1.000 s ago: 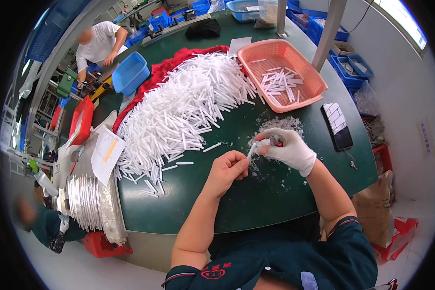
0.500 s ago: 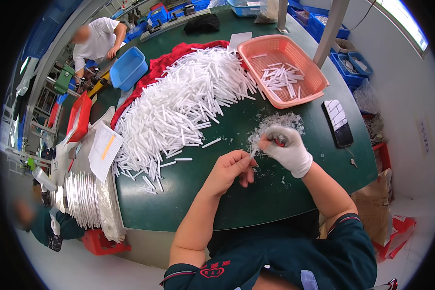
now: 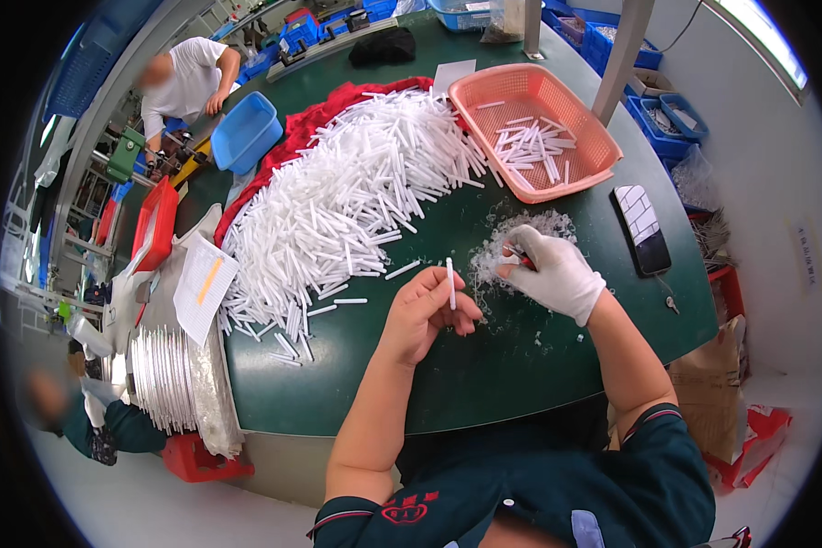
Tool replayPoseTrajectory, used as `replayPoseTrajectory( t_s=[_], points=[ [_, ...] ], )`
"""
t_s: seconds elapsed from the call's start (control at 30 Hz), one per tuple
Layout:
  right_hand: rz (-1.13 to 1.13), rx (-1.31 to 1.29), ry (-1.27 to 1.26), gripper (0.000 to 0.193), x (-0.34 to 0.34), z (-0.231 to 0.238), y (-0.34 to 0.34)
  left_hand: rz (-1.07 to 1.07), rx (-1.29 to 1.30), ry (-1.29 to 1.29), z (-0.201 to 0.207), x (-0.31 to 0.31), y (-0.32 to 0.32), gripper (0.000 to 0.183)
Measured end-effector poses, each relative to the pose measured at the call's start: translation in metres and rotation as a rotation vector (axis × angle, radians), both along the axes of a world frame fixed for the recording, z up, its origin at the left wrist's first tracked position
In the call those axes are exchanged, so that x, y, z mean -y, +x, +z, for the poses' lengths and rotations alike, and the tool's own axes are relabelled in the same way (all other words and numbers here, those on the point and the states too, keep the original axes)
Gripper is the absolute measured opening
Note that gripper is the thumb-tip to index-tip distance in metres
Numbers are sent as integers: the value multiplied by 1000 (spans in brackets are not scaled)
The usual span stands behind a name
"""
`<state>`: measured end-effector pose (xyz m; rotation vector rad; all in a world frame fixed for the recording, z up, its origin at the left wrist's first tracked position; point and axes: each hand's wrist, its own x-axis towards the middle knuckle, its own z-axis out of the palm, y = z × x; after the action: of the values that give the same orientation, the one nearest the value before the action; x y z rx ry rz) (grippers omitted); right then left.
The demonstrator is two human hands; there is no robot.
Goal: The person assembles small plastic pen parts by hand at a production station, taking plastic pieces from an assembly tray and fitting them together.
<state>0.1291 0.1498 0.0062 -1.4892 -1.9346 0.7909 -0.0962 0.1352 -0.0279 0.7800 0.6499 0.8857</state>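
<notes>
My bare left hand pinches a slim white plastic tube, which stands nearly upright between thumb and fingers. To its right, my right hand wears a white glove and is closed round a small tool with red parts; the palm hides most of it, so its kind cannot be made out. Under and behind that glove lies a scatter of clear plastic shavings. A large heap of similar white tubes covers the table beyond my left hand, with a few loose ones at its near edge.
A pink basket with some tubes stands at the far right. Nearby lie a phone and a key. A red cloth lies beneath the heap; a blue bin and paper sheet are left. Two other people sit leftward.
My hands have moved apart: the left went slightly left with the tube, turning it upright, and the right drew back to the right with the tool. The tube and tool no longer meet.
</notes>
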Motion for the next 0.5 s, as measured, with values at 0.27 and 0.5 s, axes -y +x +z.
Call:
replayPoseTrajectory(
  t_s=[0.27, 0.5],
  points=[
    [126, 11, -29, 29, -1, -3, -5, 152, -50, 11, 4, -5, 0, 15],
    [215, -186, -196, 18, 2, -7, -14, 296, -27, 6, -2, -4, -1, 8]
  ],
)
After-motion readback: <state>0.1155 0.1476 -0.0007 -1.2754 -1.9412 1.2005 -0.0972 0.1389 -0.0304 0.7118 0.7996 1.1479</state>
